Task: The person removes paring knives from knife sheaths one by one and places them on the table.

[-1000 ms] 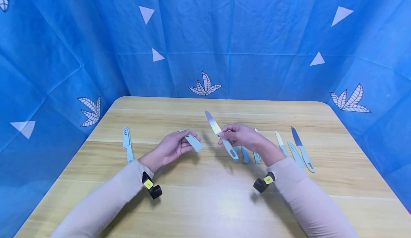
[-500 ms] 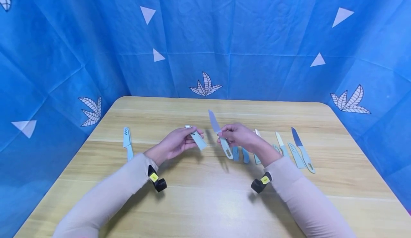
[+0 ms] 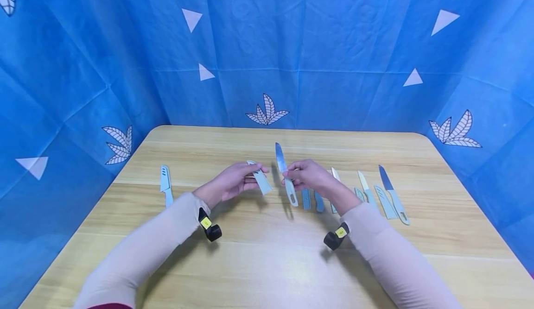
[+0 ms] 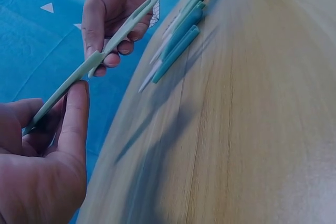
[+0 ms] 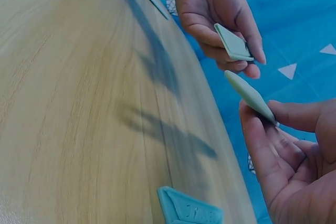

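My left hand (image 3: 238, 182) pinches a pale green knife sheath (image 3: 262, 182) between thumb and fingers, above the table. To its right, my right hand (image 3: 308, 176) grips a knife by the upper part of its pale green handle (image 3: 291, 193). The bare blade (image 3: 280, 157) points away from me, tip up and to the back. Knife and sheath stand side by side, a small gap between them in the head view. From the right wrist, the sheath (image 5: 234, 45) shows beyond the knife handle (image 5: 249, 95), whose blade is hidden there.
A sheathed knife (image 3: 166, 185) lies at the left of the wooden table (image 3: 267, 262). On the right lie a large knife (image 3: 394, 194), a smaller knife (image 3: 367, 186), a slotted sheath (image 3: 385, 202) and several more knives and sheaths, partly behind my right arm. A blue curtain (image 3: 350, 96) hangs behind.
My left hand has moved right and slightly away with the sheath, closer to the knife. My right hand has turned the knife more upright, its tip swinging to the right.
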The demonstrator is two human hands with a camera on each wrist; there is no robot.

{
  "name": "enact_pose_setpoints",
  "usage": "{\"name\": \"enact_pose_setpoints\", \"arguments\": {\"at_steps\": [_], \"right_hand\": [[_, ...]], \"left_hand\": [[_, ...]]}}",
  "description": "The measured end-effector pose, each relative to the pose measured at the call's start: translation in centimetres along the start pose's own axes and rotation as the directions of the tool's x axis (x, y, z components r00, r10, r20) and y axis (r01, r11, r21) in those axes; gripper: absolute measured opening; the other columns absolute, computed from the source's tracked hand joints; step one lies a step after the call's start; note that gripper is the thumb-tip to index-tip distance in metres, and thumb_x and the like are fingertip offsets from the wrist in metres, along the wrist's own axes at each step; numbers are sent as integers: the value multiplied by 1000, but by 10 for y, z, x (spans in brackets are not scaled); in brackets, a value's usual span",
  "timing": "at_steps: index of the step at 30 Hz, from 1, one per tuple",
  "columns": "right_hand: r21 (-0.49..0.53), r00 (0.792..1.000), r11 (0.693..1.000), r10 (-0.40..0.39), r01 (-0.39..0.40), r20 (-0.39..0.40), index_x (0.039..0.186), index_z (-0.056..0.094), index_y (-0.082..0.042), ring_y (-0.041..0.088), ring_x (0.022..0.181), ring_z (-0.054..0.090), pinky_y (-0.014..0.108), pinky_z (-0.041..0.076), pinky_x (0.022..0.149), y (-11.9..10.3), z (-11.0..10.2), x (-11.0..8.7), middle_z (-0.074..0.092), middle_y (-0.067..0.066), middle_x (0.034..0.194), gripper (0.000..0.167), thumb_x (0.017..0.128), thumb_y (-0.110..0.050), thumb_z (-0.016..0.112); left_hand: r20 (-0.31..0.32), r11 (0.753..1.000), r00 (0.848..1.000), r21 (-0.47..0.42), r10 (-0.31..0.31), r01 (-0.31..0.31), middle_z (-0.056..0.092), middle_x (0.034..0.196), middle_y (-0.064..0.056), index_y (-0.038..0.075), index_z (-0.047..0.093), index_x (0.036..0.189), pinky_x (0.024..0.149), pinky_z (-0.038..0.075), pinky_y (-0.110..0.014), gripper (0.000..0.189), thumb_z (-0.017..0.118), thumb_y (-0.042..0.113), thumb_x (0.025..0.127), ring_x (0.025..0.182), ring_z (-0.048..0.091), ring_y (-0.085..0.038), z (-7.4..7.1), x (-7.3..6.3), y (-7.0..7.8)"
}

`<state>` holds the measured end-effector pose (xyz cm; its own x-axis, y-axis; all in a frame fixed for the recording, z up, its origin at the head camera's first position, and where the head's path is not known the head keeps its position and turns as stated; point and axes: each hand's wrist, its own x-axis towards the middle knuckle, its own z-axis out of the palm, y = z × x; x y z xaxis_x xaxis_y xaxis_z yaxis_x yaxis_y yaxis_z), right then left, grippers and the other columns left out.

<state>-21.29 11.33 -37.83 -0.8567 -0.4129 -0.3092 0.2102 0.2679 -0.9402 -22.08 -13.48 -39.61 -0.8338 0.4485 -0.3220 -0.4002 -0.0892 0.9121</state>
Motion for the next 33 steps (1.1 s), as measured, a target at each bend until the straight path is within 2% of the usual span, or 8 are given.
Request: {"name": "enact_pose_setpoints", "arguments": {"at_steps": [7,14,18,26,33], "right_hand": [[-22,999,999,32,-33,-32,115,59,8,19,84,68,34,60,79,1,-1,2,68,25,107,25,99,-12,58],[-44,996,997,59,-62,-64,112,62,6,17,80,63,33,60,77,2,0,5,65,11,93,24,98,-14,60],[-48,995,996,71,-74,-71,109,62,4,18,79,61,33,60,78,5,0,5,62,10,91,21,98,-13,60],[-48,992,995,86,-91,-89,107,64,5,19,79,62,33,60,78,8,0,6,62,12,96,20,95,-12,65],[-49,992,993,102,-106,-78,122,59,8,21,84,64,31,60,79,10,-2,9,63,15,103,28,98,-8,59]], "left_hand": [[-6,999,1000,43,-20,20,55,128,-30,-6,59,121,91,56,-35,35,57,22,100,96,69,-24,0,8,-1],[-24,996,998,71,-50,52,62,119,-24,-5,59,122,89,57,-35,35,59,22,99,95,69,-26,1,14,-1],[-25,993,998,99,-57,59,64,113,-21,-5,59,122,89,57,-35,36,61,22,98,95,68,-26,0,18,-2],[-30,983,998,173,-62,66,66,104,-16,-5,58,117,86,58,-33,33,61,21,98,90,68,-23,1,26,-5],[-5,976,998,210,-66,65,67,104,-17,-5,57,118,84,59,-34,30,60,18,99,89,68,-25,4,30,-4]]}}
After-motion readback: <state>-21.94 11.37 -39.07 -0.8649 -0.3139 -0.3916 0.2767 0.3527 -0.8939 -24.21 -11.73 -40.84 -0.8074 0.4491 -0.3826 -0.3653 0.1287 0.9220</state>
